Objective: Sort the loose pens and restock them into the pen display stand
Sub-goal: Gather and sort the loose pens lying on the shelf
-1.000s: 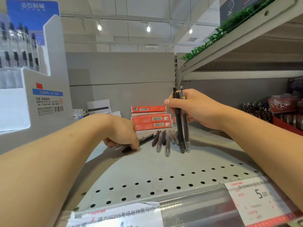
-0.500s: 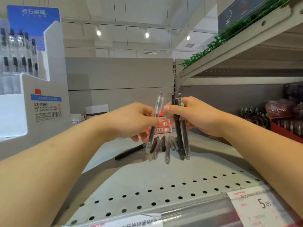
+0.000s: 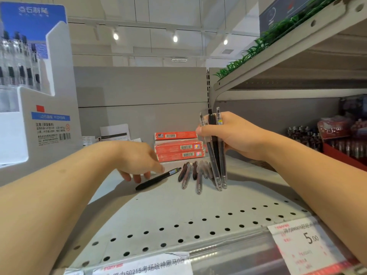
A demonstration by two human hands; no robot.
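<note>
My right hand (image 3: 230, 135) grips a bundle of three pens (image 3: 215, 155) upright, their tips standing on the grey shelf (image 3: 178, 207). Several loose pens (image 3: 195, 172) lie in a row just left of the bundle. A single black pen (image 3: 157, 179) lies slanted further left. My left hand (image 3: 137, 161) hovers over the upper end of that black pen with fingers relaxed, fingertips close to it, holding nothing. The white and blue pen display stand (image 3: 33, 108) rises at the far left, with pens in its clear upper slots.
Three red boxes (image 3: 178, 146) are stacked behind the loose pens, with small white boxes (image 3: 115, 132) to their left. A red tray of stocked pens (image 3: 341, 147) sits at the right under an upper shelf. Price labels (image 3: 299, 243) line the shelf's front edge.
My left hand passed a clear pen to my right hand's bundle, then dropped back down toward the black pen on the shelf. The right hand's bundle grew from two pens to three.
</note>
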